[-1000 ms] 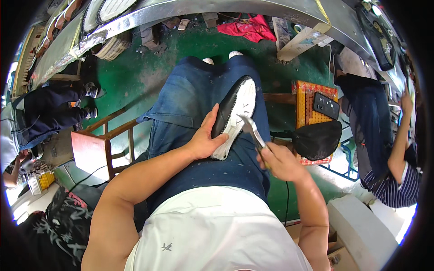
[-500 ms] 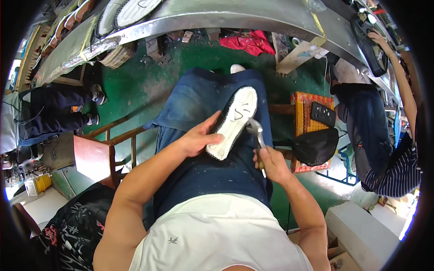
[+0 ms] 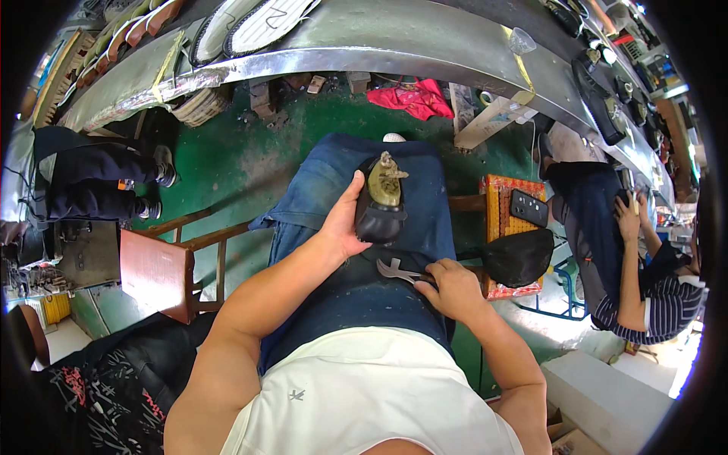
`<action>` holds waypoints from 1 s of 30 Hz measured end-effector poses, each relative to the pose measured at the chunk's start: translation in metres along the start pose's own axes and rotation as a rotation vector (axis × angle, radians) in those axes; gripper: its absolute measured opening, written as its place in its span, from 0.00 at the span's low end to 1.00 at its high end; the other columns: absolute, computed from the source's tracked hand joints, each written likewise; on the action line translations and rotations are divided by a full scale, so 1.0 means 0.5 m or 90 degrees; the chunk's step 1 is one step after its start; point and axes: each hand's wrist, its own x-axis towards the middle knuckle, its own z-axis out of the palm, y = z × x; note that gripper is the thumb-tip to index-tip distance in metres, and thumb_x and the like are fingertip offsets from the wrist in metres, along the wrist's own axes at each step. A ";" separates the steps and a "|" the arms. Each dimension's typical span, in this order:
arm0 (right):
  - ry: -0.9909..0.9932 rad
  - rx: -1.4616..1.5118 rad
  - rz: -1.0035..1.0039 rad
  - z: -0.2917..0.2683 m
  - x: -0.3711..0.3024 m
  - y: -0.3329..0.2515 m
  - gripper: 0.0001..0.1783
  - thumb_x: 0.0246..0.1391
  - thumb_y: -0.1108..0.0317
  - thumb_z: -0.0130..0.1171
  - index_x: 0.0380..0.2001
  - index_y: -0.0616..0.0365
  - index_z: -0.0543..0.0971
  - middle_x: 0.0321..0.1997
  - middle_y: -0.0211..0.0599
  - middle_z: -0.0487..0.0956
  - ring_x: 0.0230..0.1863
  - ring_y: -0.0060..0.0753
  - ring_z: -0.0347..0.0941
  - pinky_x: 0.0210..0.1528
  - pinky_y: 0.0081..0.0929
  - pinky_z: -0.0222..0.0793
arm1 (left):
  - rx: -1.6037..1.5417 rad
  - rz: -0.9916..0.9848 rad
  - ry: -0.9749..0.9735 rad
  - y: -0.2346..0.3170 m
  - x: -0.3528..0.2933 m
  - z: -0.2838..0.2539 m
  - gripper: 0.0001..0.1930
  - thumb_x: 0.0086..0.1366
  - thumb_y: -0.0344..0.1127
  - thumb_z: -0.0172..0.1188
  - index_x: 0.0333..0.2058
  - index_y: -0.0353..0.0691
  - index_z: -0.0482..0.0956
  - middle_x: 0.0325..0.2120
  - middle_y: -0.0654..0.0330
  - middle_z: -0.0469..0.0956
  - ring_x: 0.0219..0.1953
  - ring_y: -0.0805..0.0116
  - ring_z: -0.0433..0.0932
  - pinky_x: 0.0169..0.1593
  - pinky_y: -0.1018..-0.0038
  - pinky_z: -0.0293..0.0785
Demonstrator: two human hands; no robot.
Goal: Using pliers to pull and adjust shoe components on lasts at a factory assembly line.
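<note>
Flipped since 0.5 s ago: black shoe [image 3: 379,225] now shows its opening, no longer its white sole; hammer [image 3: 402,274] has dropped from beside the sole to below the heel, head swung to the L.

Nearest, white shirt [image 3: 356,387], then jeans [image 3: 334,303] w/ pale specks. R hand [image 3: 455,290] closed round the hammer's handle, head pointing L over the lap. L hand [image 3: 343,221] grips the shoe from its L side, some fingers hidden. Shoe's held over the lap btwn the thighs, heel end toward the wearer, yellow-green last [image 3: 385,189] sticking up inside.

Off R, a beaded seat [image 3: 494,201] w/ black smartphone [image 3: 528,208] & black pouch [image 3: 519,258] on it. Off L, a wooden stool [image 3: 155,273].

Farther: red cloth [image 3: 413,98] on the green floor [image 3: 243,159], metal bench [image 3: 364,64] w/ 2 upturned white-soled shoes [image 3: 265,26] at upper L. Far R, co-worker in striped shirt [image 3: 660,311], both hands near the bench edge; far L, another person's dark trousers [image 3: 98,174].
</note>
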 end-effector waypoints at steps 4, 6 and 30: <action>-0.015 0.027 0.021 -0.015 0.006 -0.002 0.22 0.56 0.52 0.66 0.43 0.61 0.82 0.43 0.47 0.81 0.45 0.51 0.80 0.47 0.42 0.77 | 0.007 0.010 0.027 0.006 -0.001 0.005 0.34 0.69 0.68 0.51 0.56 0.43 0.77 0.46 0.46 0.81 0.46 0.45 0.82 0.51 0.50 0.80; 0.052 0.085 -0.027 -0.024 0.017 -0.012 0.22 0.55 0.55 0.68 0.44 0.61 0.81 0.45 0.48 0.81 0.46 0.52 0.80 0.48 0.42 0.77 | 0.019 0.013 0.032 0.004 -0.006 0.004 0.35 0.69 0.69 0.51 0.56 0.43 0.77 0.46 0.46 0.81 0.46 0.45 0.82 0.50 0.50 0.80; 0.152 0.851 -0.081 -0.058 0.177 -0.062 0.27 0.71 0.60 0.52 0.66 0.62 0.65 0.68 0.41 0.69 0.66 0.38 0.69 0.61 0.37 0.71 | 0.266 0.147 -0.122 0.039 -0.049 0.051 0.50 0.64 0.80 0.36 0.68 0.41 0.65 0.60 0.49 0.73 0.57 0.50 0.78 0.58 0.52 0.78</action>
